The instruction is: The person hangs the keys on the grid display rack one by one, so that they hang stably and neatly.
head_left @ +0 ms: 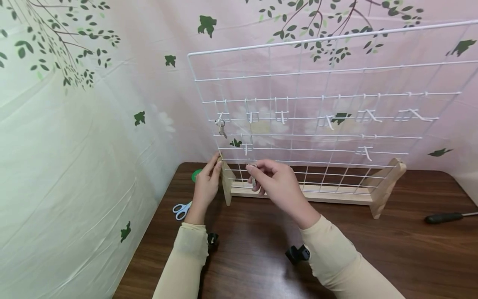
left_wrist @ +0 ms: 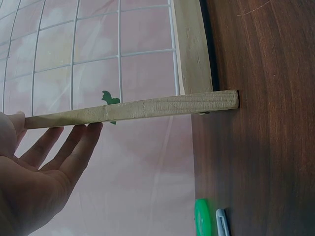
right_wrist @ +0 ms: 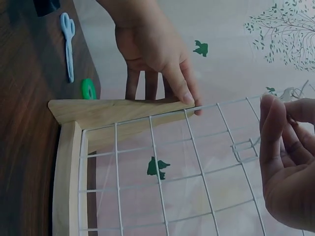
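A white wire grid rack (head_left: 269, 120) stands upright in a wooden base. My left hand (head_left: 206, 182) grips the upper end of its left wooden side support (head_left: 227, 180), the thumb on one face and the fingers on the other, as the left wrist view (left_wrist: 147, 108) also shows. In front of the lower grid, my right hand (head_left: 278, 180) pinches a small silvery key (head_left: 254, 181) between thumb and fingers, mostly hidden by them. Another bunch of keys (head_left: 222, 129) hangs from the leftmost upper hook (head_left: 221, 117). The right hand (right_wrist: 290, 152) is just below a small white hook (head_left: 246, 148).
Several white hooks (head_left: 282, 117) line the upper grid, with another hook (head_left: 367, 153) lower right. Light-blue scissors (head_left: 181, 211) and a green tape roll (head_left: 195, 175) lie left of the rack. A black-handled screwdriver (head_left: 444, 218) lies on the dark wood table (head_left: 254, 249) at right.
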`<state>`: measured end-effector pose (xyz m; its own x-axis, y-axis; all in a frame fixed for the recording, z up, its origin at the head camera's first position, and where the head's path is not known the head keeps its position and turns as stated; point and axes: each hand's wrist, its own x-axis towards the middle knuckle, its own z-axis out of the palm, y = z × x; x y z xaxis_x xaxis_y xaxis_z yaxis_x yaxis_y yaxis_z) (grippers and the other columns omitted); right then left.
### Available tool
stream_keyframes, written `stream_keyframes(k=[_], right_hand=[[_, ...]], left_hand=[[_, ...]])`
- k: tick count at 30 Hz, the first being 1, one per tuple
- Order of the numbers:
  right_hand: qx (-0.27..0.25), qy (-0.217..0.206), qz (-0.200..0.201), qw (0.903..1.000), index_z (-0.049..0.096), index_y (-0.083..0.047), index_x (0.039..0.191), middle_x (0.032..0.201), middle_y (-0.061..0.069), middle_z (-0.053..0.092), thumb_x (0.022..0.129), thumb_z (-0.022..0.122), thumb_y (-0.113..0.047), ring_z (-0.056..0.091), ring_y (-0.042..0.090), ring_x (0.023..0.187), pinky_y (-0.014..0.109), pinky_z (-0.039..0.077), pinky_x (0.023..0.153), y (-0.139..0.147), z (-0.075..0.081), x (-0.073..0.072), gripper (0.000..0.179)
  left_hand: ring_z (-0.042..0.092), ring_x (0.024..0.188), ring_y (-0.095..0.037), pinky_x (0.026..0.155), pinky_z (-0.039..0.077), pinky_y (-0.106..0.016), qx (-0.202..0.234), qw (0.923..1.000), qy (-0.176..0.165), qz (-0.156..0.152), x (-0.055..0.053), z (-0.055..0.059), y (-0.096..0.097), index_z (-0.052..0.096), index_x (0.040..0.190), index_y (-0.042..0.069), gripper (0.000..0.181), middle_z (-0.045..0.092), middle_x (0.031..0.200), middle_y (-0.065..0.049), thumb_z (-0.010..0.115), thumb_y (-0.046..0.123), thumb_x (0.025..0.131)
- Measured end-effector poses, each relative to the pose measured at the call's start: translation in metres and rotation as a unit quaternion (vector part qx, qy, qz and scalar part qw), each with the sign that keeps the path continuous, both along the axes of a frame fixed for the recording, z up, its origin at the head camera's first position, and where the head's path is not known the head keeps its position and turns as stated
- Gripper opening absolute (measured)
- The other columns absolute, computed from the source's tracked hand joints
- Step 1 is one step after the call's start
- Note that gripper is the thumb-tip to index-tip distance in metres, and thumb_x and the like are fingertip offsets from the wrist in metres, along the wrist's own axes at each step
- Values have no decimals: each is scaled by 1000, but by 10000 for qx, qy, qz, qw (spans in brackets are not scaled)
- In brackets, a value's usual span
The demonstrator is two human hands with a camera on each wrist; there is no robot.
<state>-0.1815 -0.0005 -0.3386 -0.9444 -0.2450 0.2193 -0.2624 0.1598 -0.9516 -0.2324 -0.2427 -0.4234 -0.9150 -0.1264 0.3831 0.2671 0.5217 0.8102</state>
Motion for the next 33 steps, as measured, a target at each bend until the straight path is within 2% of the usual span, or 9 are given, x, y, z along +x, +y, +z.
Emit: stream_keyframes(k=[5,10,16,21,23,24,30,31,33], right_hand=[[-1,15,-75,10000,79,-11,109,83,9,77,106,70,-29,72,22,64,35,63,58,-7,3,-10,21],[74,-66,-122,9999,79,-11,109,83,9,78,106,70,-29,73,24,65,33,62,57,-9,3,-15,20],[211,-88,-140,9996,79,-12,109,83,8,78,106,69,-29,72,21,63,33,61,56,-11,-1,-21,20],[181,-151,-225,9995,79,-11,109,81,7,76,106,69,-28,74,25,65,35,63,56,-15,-4,-26,20],[149,-163,-252,9994,78,-10,110,82,7,75,106,69,-28,74,24,65,41,64,58,-16,-5,-29,21],[126,-169,-260,9994,78,-9,111,82,8,74,106,69,-27,75,28,67,41,64,58,-17,-6,-31,21],[219,-150,-365,9990,80,-12,111,87,9,77,106,69,-30,76,25,68,32,62,54,-20,-11,-38,22],[280,-126,-392,9988,80,-13,111,87,9,77,106,69,-32,76,20,68,32,62,54,-20,-11,-38,22],[399,-73,-448,9982,81,-14,111,90,8,78,106,69,-36,78,22,73,32,62,55,-20,-12,-40,25]], left_hand=[[57,147,-33,110,56,-53,-11,10000,-13,8,0,0,1,53,159,18,49,53,162,-11,53,35,114],[61,142,-33,103,60,-54,-12,10000,35,7,0,0,1,54,159,20,48,55,161,-11,54,35,113],[62,142,-32,103,61,-53,-18,10000,-20,41,-1,0,1,55,159,22,47,56,161,-10,54,36,113],[62,142,-32,103,61,-54,3,10000,16,29,-1,0,0,55,158,22,47,56,160,-11,55,35,113],[62,142,-32,103,61,-53,23,10000,3,26,-1,0,0,55,158,22,47,56,160,-11,55,35,113],[62,142,-31,103,60,-53,36,10000,1,29,-1,0,0,55,158,22,47,56,160,-11,55,36,113],[60,144,-31,108,58,-53,73,10000,-36,25,-1,0,0,55,158,22,47,56,160,-10,55,36,113],[60,144,-31,109,57,-53,68,10000,-35,24,-1,0,0,55,158,22,47,57,160,-10,55,36,113],[60,144,-31,109,57,-53,39,10000,-7,16,-2,-1,0,55,158,22,47,57,159,-10,55,36,113]])
